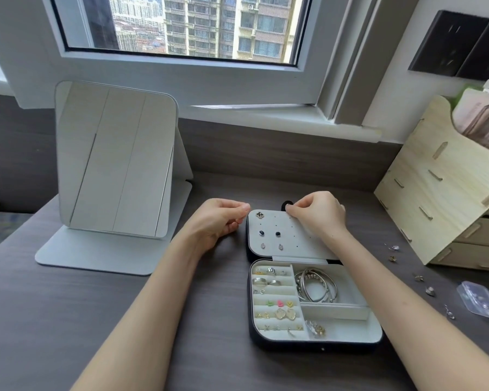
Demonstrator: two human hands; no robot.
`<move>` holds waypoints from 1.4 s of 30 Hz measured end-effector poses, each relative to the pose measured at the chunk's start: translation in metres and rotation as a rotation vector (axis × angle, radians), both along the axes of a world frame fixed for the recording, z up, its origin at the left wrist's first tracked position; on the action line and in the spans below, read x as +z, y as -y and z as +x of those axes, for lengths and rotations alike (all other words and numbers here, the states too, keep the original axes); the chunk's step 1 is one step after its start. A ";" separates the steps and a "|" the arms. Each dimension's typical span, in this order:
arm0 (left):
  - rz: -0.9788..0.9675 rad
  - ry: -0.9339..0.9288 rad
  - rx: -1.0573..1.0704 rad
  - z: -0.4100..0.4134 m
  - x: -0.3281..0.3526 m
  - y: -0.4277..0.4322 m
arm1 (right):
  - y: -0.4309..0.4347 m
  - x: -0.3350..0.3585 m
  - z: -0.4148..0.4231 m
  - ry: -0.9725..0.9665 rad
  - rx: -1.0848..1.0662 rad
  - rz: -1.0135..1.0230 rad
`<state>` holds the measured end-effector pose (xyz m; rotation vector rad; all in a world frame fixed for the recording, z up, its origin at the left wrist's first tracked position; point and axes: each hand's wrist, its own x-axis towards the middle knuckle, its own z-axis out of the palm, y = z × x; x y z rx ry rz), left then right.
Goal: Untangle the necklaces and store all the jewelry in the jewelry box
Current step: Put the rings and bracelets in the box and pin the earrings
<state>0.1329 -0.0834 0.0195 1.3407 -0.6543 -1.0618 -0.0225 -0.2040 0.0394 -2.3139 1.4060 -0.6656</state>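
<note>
**Jewelry box open, both your hands at the earring panel**

Nearest you, the jewelry box (pixel 316 341) lies open on the desk (pixel 68 306), with bangles (pixel 316 283) in its right compartment. Loose earrings (pixel 429 290) lie scattered well to its right. Beyond the tray, the earring panel (pixel 297 244) lies flat with a few studs (pixel 278 234) seated. Your right hand (pixel 319 215) pinches its fingertips together at the panel's far edge (what sits between them is too small to tell). Your left hand (pixel 218 221) hovers just beside the far left corner, fingers loosely curled, and I cannot tell if it holds anything. Studs are likely light and slippery, so take each by its head. Farther off stands the mirror (pixel 116 165).
</note>
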 end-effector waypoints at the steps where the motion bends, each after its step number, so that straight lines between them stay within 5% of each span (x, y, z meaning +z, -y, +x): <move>1: -0.004 0.004 -0.002 0.000 0.000 0.000 | 0.000 0.000 -0.001 0.009 -0.001 0.021; 14: -0.146 -0.115 -0.034 -0.003 0.006 0.001 | -0.026 0.038 -0.021 0.147 0.290 -0.331; 19: -0.211 -0.036 -0.194 -0.002 0.013 -0.004 | -0.049 0.044 -0.016 0.010 0.328 -0.450; 27: -0.236 0.027 -0.409 -0.001 0.022 -0.012 | -0.076 0.054 -0.032 0.154 0.314 -0.359; 35: -0.275 0.171 -0.694 -0.013 0.037 -0.022 | -0.092 0.027 -0.059 0.246 0.499 -0.762; 42: -0.252 0.225 -0.843 -0.020 0.038 -0.023 | -0.102 0.011 -0.069 0.310 0.497 -0.873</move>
